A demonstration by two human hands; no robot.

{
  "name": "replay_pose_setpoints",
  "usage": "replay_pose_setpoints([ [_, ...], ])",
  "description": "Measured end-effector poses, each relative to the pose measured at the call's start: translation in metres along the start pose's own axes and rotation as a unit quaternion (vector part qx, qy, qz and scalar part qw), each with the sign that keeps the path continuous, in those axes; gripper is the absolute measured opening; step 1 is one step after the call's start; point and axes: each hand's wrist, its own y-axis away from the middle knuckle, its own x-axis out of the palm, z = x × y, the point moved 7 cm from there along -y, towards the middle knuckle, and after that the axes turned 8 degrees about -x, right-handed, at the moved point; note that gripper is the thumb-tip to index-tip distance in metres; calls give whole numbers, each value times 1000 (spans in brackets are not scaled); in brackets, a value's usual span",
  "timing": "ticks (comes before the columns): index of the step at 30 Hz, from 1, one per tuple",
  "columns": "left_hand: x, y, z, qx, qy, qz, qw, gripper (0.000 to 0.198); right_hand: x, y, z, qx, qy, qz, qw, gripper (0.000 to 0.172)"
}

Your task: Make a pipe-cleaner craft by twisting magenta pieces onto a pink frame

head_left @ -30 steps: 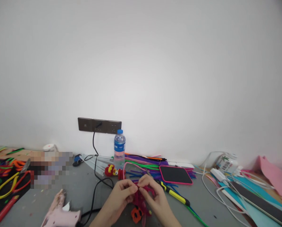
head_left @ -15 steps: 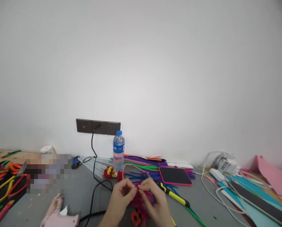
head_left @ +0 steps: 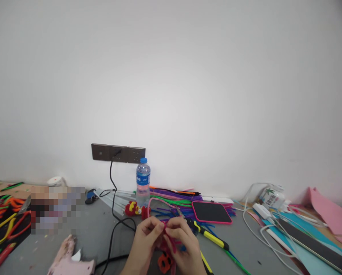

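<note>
Pipe-cleaner piece (head_left: pixel 168 244), magenta with an orange part at its lower end, is at the near edge of the desk (head_left: pixel 102 229), about midway along it, between your two hands. Whether it rests on the desk cannot be told.

Your left hand (head_left: pixel 146 240) is curled closed, with thumb and fingertips pinched on the upper left of the piece. Your right hand (head_left: pixel 184 246) is also curled closed, its fingertips pinched on the same piece just beside those of the left.

Surrounding items:
- A yellow-and-black tool (head_left: pixel 209 236) lies slanted just to the right of your right hand.
- A phone in a pink case (head_left: pixel 211 212) lies flat behind the tool.
- Loose pipe cleaners (head_left: pixel 173 196) are piled along the far edge, between the phone and a water bottle (head_left: pixel 142 179).
- The bottle stands upright below a wall socket strip (head_left: pixel 118 152).
- A small red-and-yellow figure (head_left: pixel 133 209) lies at the bottle's foot.
- A black cable (head_left: pixel 113 225) runs from the strip to the near edge, left of your left hand.
- A pink glue gun (head_left: pixel 69 259) lies farther left at the near edge.
- White cables (head_left: pixel 254 225) lie toward the right edge.
</note>
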Motion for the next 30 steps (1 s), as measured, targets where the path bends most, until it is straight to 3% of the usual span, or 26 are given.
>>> replay_pose_setpoints([
  [5,-3,-2,1,9,56,-6,998,40,5,0,-1,31,-40,14,999,15],
  [10,7,-1,6,-42,87,30,995,41,14,10,-17,121,-100,9,988,11],
  [13,15,1,2,-53,88,49,994,42,21,18,-32,224,-203,-20,953,21],
  [16,22,5,-6,-46,80,91,992,36,25,22,-40,283,-300,-61,909,29],
  [18,23,7,-12,-35,59,106,992,31,28,24,-43,304,-347,-73,884,30],
  [23,14,7,-18,-23,14,82,996,29,39,27,-44,350,-453,-64,818,38],
  [30,8,5,-18,-11,16,51,999,25,45,25,-39,357,-512,-62,779,38],
])
